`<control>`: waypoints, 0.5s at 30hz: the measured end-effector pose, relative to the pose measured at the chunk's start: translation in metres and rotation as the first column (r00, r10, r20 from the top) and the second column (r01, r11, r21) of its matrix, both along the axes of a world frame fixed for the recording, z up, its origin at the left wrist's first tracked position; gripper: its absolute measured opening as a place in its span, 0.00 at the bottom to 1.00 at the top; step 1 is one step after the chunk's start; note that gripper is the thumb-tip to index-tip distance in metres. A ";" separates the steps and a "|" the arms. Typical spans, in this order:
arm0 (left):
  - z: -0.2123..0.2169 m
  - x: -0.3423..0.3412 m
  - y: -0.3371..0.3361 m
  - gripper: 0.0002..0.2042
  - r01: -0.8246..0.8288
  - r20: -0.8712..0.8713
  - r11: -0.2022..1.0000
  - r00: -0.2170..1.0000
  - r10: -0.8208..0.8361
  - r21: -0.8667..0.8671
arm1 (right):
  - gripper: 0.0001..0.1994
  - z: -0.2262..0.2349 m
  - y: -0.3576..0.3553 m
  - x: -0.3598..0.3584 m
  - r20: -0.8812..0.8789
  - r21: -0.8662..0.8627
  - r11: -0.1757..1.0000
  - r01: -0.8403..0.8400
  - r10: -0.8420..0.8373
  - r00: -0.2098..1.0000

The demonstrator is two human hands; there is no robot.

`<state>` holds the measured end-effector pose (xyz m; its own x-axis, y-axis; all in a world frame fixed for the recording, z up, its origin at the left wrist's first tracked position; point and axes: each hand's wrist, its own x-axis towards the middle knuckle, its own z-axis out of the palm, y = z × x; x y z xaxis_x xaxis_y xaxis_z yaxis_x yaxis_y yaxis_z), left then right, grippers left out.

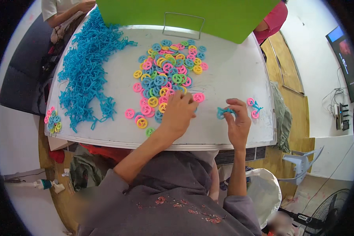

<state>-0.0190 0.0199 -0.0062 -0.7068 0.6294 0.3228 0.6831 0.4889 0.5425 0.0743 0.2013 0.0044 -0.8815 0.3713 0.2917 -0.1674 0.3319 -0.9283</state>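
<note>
My left hand is at the near right edge of a heap of small spoked plastic wheels in pink, yellow, blue and green. Its fingers are bent down among the wheels, and the hand hides whatever lies under the fingertips. To the right, my right hand pinches a small blue plastic piece between thumb and fingers, just above the table; a blue wheel seems to be on it. Between the hands, a pink wheel lies apart from the heap. Beyond my right hand rests a blue piece with pink wheels.
A large tangled pile of blue plastic pieces covers the table's left side. At the near left corner sits a small cluster of wheels. A green panel with a wire handle stands across the far edge. Other people are behind it.
</note>
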 end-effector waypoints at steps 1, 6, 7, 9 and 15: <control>-0.004 -0.001 0.002 0.15 0.043 -0.051 0.994 0.998 -0.048 -0.097 | 0.07 0.001 -0.001 -0.002 -0.027 -0.096 0.995 0.031 -0.034 0.999; -0.006 -0.001 -0.001 0.12 0.015 -0.079 0.996 0.997 -0.008 0.090 | 0.08 -0.009 -0.001 0.002 0.066 0.016 0.996 0.089 -0.090 0.994; -0.002 0.001 -0.002 0.11 -0.056 0.084 0.961 0.996 0.034 0.271 | 0.09 -0.008 -0.002 0.002 0.077 0.083 0.993 0.078 -0.085 0.993; 0.008 0.008 -0.003 0.10 -0.121 0.352 0.882 0.934 -0.054 0.455 | 0.09 -0.006 -0.003 0.001 0.041 0.170 0.983 0.063 -0.071 0.997; 0.005 0.015 -0.008 0.10 -0.242 0.682 0.742 0.631 -0.369 0.625 | 0.11 0.001 -0.012 -0.003 -0.003 0.338 0.941 -0.006 0.008 1.000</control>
<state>-0.0045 0.0120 -0.0016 -0.8364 0.5471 0.0336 -0.0869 -0.1929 0.9774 0.0710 0.1888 0.0054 -0.8823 0.2442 0.4025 -0.1744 0.6246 -0.7613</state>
